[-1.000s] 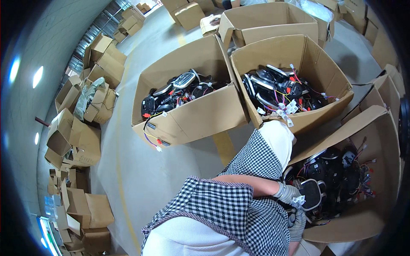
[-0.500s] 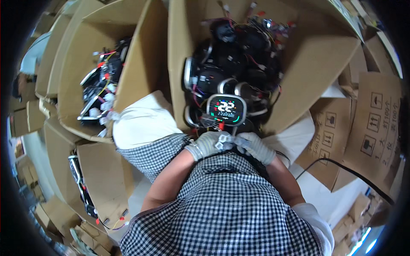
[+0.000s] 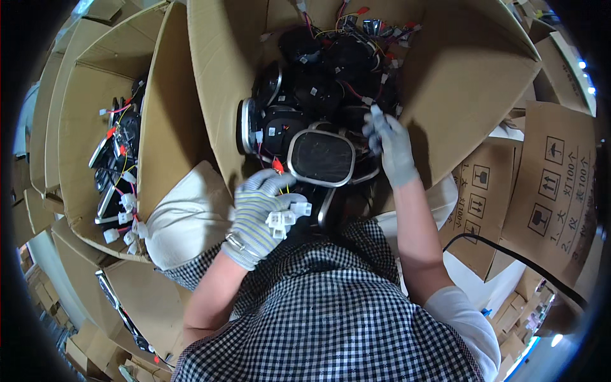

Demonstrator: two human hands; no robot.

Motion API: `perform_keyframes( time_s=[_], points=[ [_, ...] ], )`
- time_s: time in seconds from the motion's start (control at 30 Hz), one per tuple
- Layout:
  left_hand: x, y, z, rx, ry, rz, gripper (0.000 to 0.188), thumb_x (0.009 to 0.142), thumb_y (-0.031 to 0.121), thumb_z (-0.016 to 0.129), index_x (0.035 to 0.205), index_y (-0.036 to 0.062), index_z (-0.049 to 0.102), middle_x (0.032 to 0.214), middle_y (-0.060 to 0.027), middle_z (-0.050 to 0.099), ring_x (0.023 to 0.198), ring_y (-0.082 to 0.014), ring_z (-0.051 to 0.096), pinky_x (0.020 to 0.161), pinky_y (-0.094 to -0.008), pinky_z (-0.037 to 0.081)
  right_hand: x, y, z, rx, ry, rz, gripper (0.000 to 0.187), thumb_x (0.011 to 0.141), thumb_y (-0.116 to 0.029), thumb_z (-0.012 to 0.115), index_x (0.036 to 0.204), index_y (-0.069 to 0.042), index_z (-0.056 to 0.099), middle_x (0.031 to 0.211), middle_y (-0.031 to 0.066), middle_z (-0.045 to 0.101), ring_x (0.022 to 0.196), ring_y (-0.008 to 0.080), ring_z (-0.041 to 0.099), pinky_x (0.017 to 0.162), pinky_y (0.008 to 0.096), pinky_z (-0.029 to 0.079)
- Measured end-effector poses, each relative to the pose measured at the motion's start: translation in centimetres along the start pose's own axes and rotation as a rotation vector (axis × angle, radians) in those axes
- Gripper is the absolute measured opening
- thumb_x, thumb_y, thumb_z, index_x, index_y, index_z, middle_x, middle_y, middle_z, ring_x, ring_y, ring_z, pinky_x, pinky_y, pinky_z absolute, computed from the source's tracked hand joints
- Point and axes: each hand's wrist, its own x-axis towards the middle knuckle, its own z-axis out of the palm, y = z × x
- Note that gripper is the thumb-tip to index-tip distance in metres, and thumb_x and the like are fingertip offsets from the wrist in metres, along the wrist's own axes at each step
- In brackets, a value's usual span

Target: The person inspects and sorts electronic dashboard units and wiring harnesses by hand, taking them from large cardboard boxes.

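The large cardboard box (image 3: 458,83) straight ahead of both hands is packed with black rounded display units trailing red and yellow wires (too tangled to count exactly). Uppermost lies one unit with a dark screen and silver rim (image 3: 321,157), between the two hands. The left hand (image 3: 258,213), in a striped glove, is closed around a cluster of white plug connectors (image 3: 286,216) on thin wires, just below that unit. The right hand (image 3: 388,143), in a grey glove, reaches into the box with fingers loosely curled among the units; whether it grips anything cannot be told. A second box (image 3: 95,114), well left of the left hand, holds more such units.
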Motion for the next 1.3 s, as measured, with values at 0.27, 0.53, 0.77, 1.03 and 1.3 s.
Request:
perform_keyframes(
  time_s=[0.27, 0.53, 0.77, 1.03, 1.3],
  points=[
    [3.2, -2.0, -0.5, -1.266, -0.322, -0.392, 0.053, 0.089, 0.046, 0.052, 0.109, -0.0032, 0.061, 0.081, -0.0004, 0.063, 0.068, -0.0094, 0.056, 0.067, -0.0248, 0.047, 15.6, 2.8, 5.5, 0.005, -0.027, 0.156, 0.022, 0.081, -0.023, 0.063, 0.096, -0.007, 0.064, 0.082, 0.0017, 0.063, 0.063, 0.0122, 0.058, 0.055, 0.0234, 0.044],
    [3.4, -4.0, 0.6, -0.477, -0.526, -0.352, 0.05, 0.094, 0.043, 0.044, 0.125, 0.0039, 0.04, 0.099, -0.009, 0.039, 0.084, -0.0217, 0.048, 0.066, -0.0281, 0.045, 16.7, 3.3, 6.7, -0.071, -0.291, -0.105, 0.024, 0.086, -0.025, 0.061, 0.098, -0.005, 0.067, 0.088, 0.0029, 0.062, 0.076, 0.0115, 0.057, 0.065, 0.0213, 0.042],
    [4.7, -4.1, 1.2, -1.166, 0.41, -0.541, 0.072, 0.085, 0.054, 0.054, 0.126, -0.0044, 0.044, 0.108, -0.0178, 0.06, 0.096, -0.024, 0.061, 0.088, -0.0355, 0.048, 3.3, 2.9, 5.3, -0.91, -0.256, -0.88, 0.031, 0.086, -0.029, 0.057, 0.099, -0.002, 0.066, 0.098, 0.0167, 0.061, 0.086, 0.0313, 0.059, 0.078, 0.0378, 0.048],
    [5.2, -5.0, 2.7, -1.387, 0.551, -0.568, 0.066, 0.085, 0.05, 0.059, 0.125, -0.0011, 0.045, 0.108, -0.0115, 0.057, 0.092, -0.0184, 0.06, 0.081, -0.0281, 0.05, -4.4, 4.0, 5.9, -1.18, -0.485, -1.075, 0.02, 0.077, -0.028, 0.061, 0.076, -0.009, 0.065, 0.084, 0.0076, 0.061, 0.081, 0.0257, 0.06, 0.069, 0.0388, 0.05],
    [5.4, -2.2, 1.8, -1.428, 0.601, -0.308, 0.07, 0.084, 0.05, 0.058, 0.137, 0.0118, 0.033, 0.106, -0.0083, 0.057, 0.08, -0.0141, 0.062, 0.064, -0.0271, 0.055, -9.1, 6.3, 5.8, -1.148, -0.31, -0.628, 0.021, 0.08, -0.024, 0.06, 0.08, -0.003, 0.065, 0.086, 0.0144, 0.062, 0.081, 0.0342, 0.06, 0.07, 0.0435, 0.048]
  ],
)
